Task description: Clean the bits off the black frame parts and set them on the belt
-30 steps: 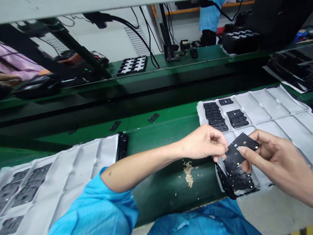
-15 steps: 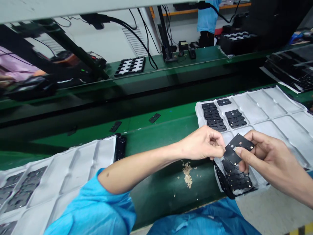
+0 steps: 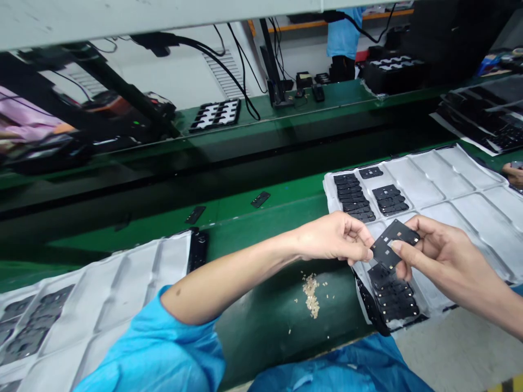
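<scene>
My right hand (image 3: 437, 250) grips a thin black rectangular plate (image 3: 387, 251) with small square cut-outs, its thumb pressed on the face. The plate is tilted above the near-left part of the right-hand tray. At its left edge my left hand (image 3: 345, 239) is closed in a pinch; whatever lies between those fingertips is too small or hidden to make out. Below the held plate, a row of similar black plates (image 3: 396, 302) overlaps in a compartment of the white-lined tray (image 3: 445, 226). More such plates (image 3: 353, 197) lie in the tray's far-left compartments.
Small pale bits (image 3: 311, 296) lie in a heap on the green bench (image 3: 261, 305). Two loose black plates (image 3: 260, 199) rest farther back. Another white-lined tray (image 3: 134, 272) stands at left. Cables (image 3: 241, 81) hang overhead. Another person's hand (image 3: 514, 174) shows at the right edge.
Both hands stay at the same plate, which has turned only slightly. The view has shifted a little. Another person's hand has come further into sight at the right edge.
</scene>
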Demonstrator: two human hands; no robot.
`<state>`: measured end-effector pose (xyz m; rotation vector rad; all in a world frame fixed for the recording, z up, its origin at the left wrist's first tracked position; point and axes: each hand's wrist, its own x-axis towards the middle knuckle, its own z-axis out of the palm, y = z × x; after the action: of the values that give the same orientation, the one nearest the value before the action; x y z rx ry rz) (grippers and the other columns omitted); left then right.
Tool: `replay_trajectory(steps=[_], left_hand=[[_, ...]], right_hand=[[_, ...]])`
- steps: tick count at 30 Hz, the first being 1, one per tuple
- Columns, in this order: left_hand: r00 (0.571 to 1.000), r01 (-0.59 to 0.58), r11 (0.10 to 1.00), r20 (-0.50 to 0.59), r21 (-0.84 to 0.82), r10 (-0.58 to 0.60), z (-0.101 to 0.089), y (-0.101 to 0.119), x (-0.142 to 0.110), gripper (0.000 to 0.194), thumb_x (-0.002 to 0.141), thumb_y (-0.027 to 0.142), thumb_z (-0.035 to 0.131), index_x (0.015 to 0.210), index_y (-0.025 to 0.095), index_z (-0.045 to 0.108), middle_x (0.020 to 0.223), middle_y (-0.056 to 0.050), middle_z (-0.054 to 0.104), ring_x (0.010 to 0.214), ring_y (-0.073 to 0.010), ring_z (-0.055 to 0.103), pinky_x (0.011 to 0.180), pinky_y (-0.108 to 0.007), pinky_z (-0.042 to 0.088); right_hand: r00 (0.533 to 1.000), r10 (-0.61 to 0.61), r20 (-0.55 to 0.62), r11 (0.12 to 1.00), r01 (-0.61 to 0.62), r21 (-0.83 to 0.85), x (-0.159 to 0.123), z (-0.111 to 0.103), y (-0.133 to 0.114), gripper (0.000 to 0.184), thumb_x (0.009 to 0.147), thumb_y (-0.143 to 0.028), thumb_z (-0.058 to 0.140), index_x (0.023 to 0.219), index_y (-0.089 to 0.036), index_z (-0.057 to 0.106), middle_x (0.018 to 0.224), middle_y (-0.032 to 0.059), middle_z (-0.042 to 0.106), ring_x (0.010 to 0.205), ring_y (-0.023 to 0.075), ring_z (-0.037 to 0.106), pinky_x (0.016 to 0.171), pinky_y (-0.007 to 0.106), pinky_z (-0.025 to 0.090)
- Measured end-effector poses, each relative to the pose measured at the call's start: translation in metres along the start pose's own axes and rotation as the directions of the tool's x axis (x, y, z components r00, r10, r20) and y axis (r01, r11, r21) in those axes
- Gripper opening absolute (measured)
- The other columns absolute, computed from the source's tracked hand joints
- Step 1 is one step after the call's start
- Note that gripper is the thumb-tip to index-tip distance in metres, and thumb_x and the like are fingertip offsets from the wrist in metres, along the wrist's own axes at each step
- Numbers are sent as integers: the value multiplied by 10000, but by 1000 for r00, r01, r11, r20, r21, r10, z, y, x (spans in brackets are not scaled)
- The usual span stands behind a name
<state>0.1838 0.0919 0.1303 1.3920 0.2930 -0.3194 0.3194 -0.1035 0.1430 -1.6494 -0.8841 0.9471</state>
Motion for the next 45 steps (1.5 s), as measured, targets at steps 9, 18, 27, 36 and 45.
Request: replay_trajectory(steps=[9,18,27,36,45], left_hand=[[996,-63,991,-49,118,69,-5,5,17,225,839,297,852,794,133,705,659,24,650,592,-72,585,595,-196,468],[932,80,811,-332,580,145,-55,63,125,234,843,119,795,657,148,657,585,0,605,555,-90,537,559,-228,396],[908,253,606,-401,754,121,-61,63,176,269,759,131,872,577,147,674,560,-69,650,668,-206,659,722,-303,528],[875,345,430,-451,834,174,-61,71,166,343,808,139,869,1141,97,798,1207,-225,791,1185,-349,754,1006,-384,593],[855,343,286,-424,895,300,-73,66,172,390,887,226,855,1244,97,767,1391,-219,713,1324,-350,693,1121,-380,555]], right_hand=[[989,-128,-71,969,109,-221,15,-19,12,395,951,-559,778,1073,-197,678,716,12,711,583,164,676,531,272,552],[947,-8,-321,929,-112,-352,125,-71,26,141,963,-121,763,919,-175,641,680,23,705,627,160,695,615,252,559],[928,102,-359,863,-262,-432,159,-81,41,225,947,-150,823,856,-182,620,611,23,704,509,148,645,507,247,501],[944,89,-317,756,-271,-596,160,-73,42,273,994,-157,725,748,-189,611,641,37,731,523,138,653,613,259,522],[954,-55,-295,655,-189,-731,140,-76,37,141,960,-219,734,829,-181,700,695,32,704,685,208,663,688,314,455]])
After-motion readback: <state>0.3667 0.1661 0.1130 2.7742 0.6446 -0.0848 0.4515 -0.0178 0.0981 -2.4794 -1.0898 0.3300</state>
